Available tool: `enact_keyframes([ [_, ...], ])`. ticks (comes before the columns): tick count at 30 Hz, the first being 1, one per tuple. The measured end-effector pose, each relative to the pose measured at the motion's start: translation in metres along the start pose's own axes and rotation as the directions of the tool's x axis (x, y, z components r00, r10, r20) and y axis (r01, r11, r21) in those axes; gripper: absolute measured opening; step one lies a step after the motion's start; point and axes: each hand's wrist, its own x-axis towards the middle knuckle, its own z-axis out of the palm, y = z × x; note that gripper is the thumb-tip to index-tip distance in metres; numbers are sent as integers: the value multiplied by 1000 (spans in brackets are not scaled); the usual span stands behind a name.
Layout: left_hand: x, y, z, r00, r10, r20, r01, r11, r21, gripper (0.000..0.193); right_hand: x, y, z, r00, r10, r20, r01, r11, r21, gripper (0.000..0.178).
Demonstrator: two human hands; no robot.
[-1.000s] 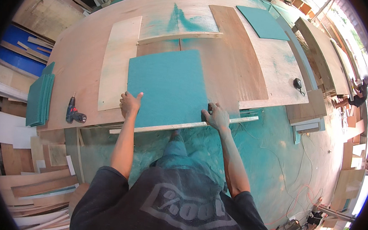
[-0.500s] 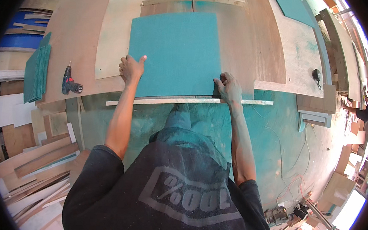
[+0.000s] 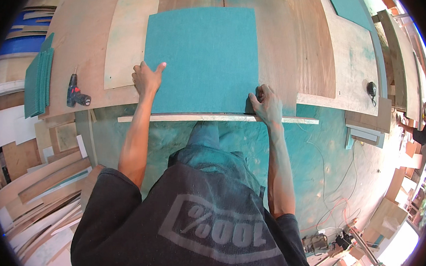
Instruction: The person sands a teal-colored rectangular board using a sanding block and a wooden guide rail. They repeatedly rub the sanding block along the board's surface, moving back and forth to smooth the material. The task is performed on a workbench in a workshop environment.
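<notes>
While both arms reach forward over the near edge of the large brown plywood workbench (image 3: 82,37), the left hand (image 3: 146,78) grips the left edge of the square teal-coated board (image 3: 203,59) close to its near-left corner, thumb stretched out on the teal face and fingers curled at the edge. The right hand (image 3: 267,103) clasps the board's near-right corner, fingers bent over it. That board lies flat at the middle of the workbench's near edge, its near side just beside a long thin pale wooden strip (image 3: 214,118) running along that edge. A red-and-black cordless drill (image 3: 76,92) lies near the workbench's near-left corner, well apart from the left hand, beside a stack of teal panels (image 3: 37,81).
</notes>
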Motion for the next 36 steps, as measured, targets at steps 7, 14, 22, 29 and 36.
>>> enact_keyframes([
  [7, 1, -7, 7, 995, 60, -74, -61, 998, -2, 84, -1, 1, 1, 1000, -3, 12, 3, 999, 33, 34],
  [14, 0, -18, 10, 997, 69, -45, -71, 996, -45, 84, -3, 0, 2, 1000, -6, -7, 6, 1000, 8, 30],
  [22, -11, 47, -30, 962, 268, 50, -273, 940, 206, 86, -6, -8, -5, 1000, -4, 11, 5, 999, -52, 49],
  [29, 45, 141, 25, 734, 668, 122, -663, 744, -82, 85, -51, 2, -27, 928, -338, 158, 373, 814, -445, 98],
  [36, 126, 160, 34, 808, 576, 123, -579, 815, -11, 81, -56, 23, -13, 896, -414, 160, 443, 809, -386, 79],
])
